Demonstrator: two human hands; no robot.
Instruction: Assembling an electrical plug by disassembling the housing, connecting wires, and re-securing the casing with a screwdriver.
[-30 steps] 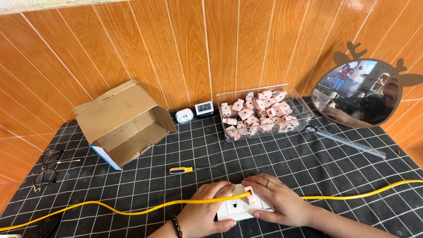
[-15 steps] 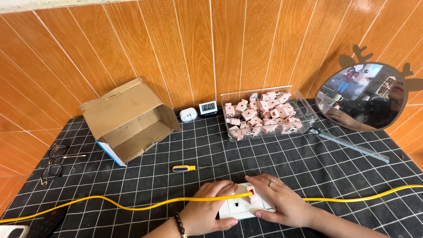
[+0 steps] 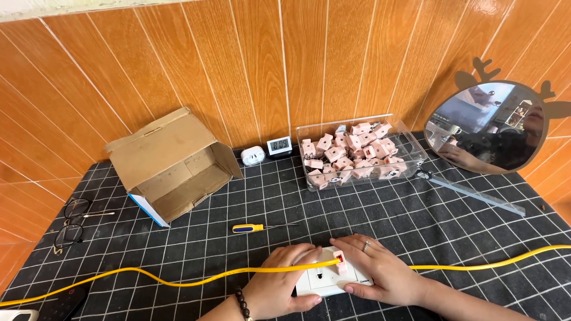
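- Both hands keep their grip on the white rectangular plastic socket plate [image 3: 326, 279]: left hand [image 3: 279, 285] at nine o'clock, right hand [image 3: 380, 273] at three.
- Fingers curled closed; the yellow flexible cable [image 3: 178, 279] stays across the plate, nothing shifting.

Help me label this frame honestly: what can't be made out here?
- Head view: the white plate's left and right ends, hidden under the left hand and right hand.
- Where the yellow cable ends: it runs off the left and right edges.
- The dark object at bottom left, cut by the edge.
- The small clock's display, too small.
- The pink parts in the clear box: details too small.
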